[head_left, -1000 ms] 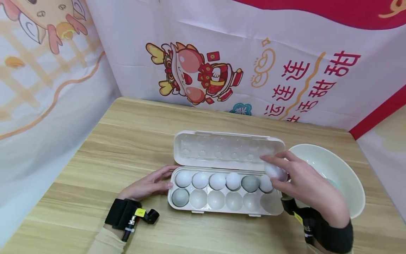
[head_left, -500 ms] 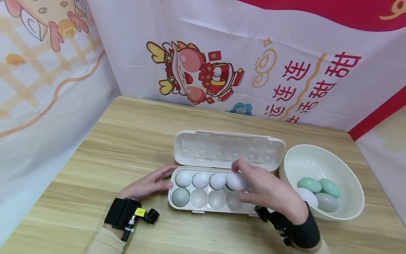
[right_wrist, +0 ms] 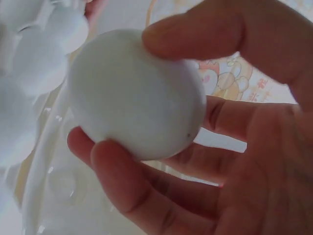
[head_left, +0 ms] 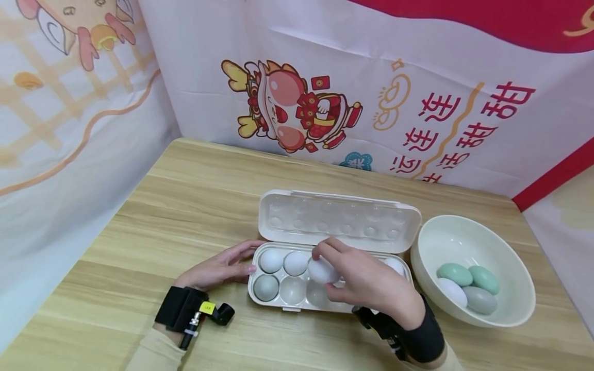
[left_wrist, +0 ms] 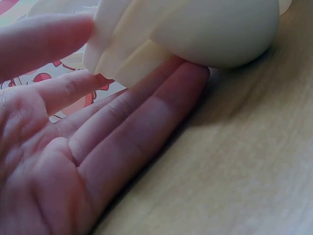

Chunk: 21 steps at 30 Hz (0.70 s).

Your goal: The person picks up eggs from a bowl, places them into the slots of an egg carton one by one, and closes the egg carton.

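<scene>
My right hand (head_left: 368, 273) holds a white egg (head_left: 323, 270) between thumb and fingers, over the middle of an egg carton (head_left: 297, 309) with its lid raised. In the right wrist view the thumb lies on one side of the egg and the fingertips on the other. White eggs (head_left: 270, 261) sit in the back row. A grey-green egg (head_left: 266, 288) fills the front-left cup, and the cup beside it is bare. The right hand covers several other cups. At the carton's left end my left hand (head_left: 223, 268) holds the rim, thumb on it and fingers beneath.
A cream bowl (head_left: 520, 288) stands right of the carton, holding green eggs (head_left: 455, 274), a white egg (head_left: 452, 292) and a grey egg (head_left: 480, 300). The carton's clear lid (head_left: 339, 219) leans back toward the printed cloth (head_left: 195, 111) behind the wooden table (head_left: 185, 206).
My right hand has carried the white egg leftward along the carton, from its right end beside the bowl to the middle. The left hand has stayed at the carton's left end.
</scene>
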Available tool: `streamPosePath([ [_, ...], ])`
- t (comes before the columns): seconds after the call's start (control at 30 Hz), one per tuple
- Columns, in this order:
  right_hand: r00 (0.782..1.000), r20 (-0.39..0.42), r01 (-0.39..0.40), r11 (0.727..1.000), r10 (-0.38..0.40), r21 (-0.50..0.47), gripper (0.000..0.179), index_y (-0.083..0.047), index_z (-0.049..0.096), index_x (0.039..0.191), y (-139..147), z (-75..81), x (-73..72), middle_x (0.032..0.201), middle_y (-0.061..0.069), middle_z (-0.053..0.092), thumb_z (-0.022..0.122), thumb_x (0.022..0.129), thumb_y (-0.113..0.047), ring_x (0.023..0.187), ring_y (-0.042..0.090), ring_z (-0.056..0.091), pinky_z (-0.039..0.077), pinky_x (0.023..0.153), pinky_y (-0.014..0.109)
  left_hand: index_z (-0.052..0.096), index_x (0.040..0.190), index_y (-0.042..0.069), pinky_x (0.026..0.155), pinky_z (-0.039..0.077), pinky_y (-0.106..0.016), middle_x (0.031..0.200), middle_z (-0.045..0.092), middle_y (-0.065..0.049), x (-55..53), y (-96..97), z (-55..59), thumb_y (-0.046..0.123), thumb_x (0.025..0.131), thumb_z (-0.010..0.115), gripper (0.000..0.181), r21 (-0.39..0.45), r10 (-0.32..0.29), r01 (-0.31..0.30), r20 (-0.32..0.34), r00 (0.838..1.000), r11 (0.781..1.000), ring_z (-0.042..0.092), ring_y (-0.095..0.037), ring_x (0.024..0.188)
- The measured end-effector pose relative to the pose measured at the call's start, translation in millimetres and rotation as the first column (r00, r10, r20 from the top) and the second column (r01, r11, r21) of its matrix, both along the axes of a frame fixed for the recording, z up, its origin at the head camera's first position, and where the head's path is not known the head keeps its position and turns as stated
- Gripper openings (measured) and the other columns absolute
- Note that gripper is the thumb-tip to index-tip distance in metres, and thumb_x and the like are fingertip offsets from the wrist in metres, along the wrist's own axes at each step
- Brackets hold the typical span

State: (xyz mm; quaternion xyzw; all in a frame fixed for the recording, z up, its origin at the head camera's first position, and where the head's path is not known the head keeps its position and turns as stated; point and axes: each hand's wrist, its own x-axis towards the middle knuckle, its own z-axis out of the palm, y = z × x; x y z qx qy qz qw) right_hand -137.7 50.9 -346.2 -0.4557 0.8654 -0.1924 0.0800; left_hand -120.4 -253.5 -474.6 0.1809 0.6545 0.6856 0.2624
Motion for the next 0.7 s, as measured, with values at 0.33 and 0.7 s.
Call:
streamPosePath([
  [0.33, 0.994, -0.015, -0.109, 0.993, 0.110, 0.044, 0.038, -0.012, 0.056, 0.109, -37.9, -6.9, 7.5, 0.099, 0.001, 0.053, 0.066, 0.073, -0.011, 0.067, 0.012, 0.053, 0.048, 0.059, 0.023, 0.030, 0.140, 0.011, 0.092, 0.048, -0.041, 0.142, 0.035, -0.023, -3.5, 1.8, -0.5, 0.007, 0.095, 0.047, 0.048, 0.005, 0.000, 0.000, 0.022, 1.000, 1.000, 0.049, -0.031, 0.115],
  [0.7, 0.992, -0.045, -0.112, 0.979, 0.121, 0.168, 0.025, -0.013, 0.053, 0.093, -54.8, -27.3, 9.6, 0.078, -0.005, 0.053, 0.067, 0.072, -0.010, 0.057, 0.011, 0.047, 0.039, 0.048, 0.024, 0.032, 0.139, 0.012, 0.093, 0.047, -0.039, 0.140, 0.037, -0.022, -1.9, 0.2, 1.3, 0.009, 0.095, 0.048, 0.048, -0.009, 0.009, -0.009, 0.035, 0.999, 1.000, 0.049, -0.031, 0.115],
])
